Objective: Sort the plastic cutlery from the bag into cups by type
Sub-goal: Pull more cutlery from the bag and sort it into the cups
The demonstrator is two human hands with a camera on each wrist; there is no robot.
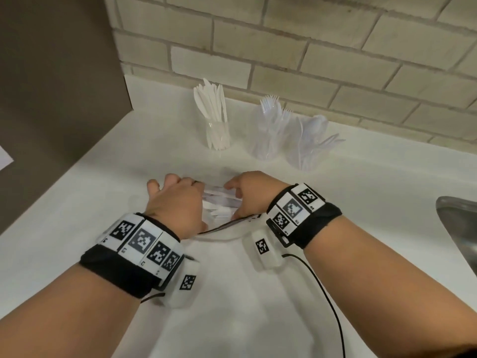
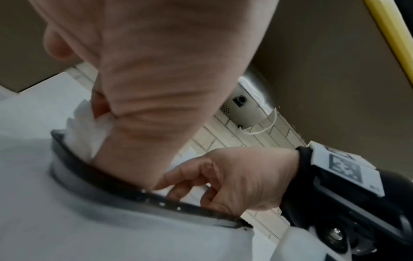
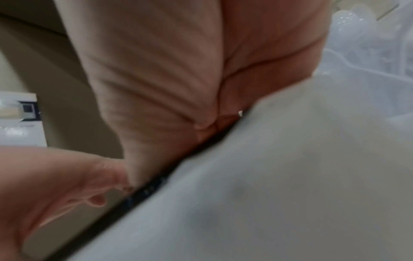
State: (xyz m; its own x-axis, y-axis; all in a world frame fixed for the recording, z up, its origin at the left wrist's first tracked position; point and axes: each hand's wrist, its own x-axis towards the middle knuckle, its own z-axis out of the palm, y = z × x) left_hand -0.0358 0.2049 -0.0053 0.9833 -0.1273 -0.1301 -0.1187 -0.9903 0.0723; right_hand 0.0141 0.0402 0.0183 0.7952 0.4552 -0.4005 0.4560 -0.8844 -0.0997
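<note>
At the counter's (image 1: 258,293) middle, we grip the clear bag (image 1: 222,202) with both hands, left hand (image 1: 175,202) and right hand (image 1: 251,195) pinching its mouth. Three cups (image 1: 265,140) along the back edge hold sorted cutlery. The film looks light, limp, slippery; hold its rim.

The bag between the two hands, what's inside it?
Through the clear bag a few white plastic pieces show, bunched together. Their types cannot be told, since the left hand and right hand cover both ends of the bag.
</note>
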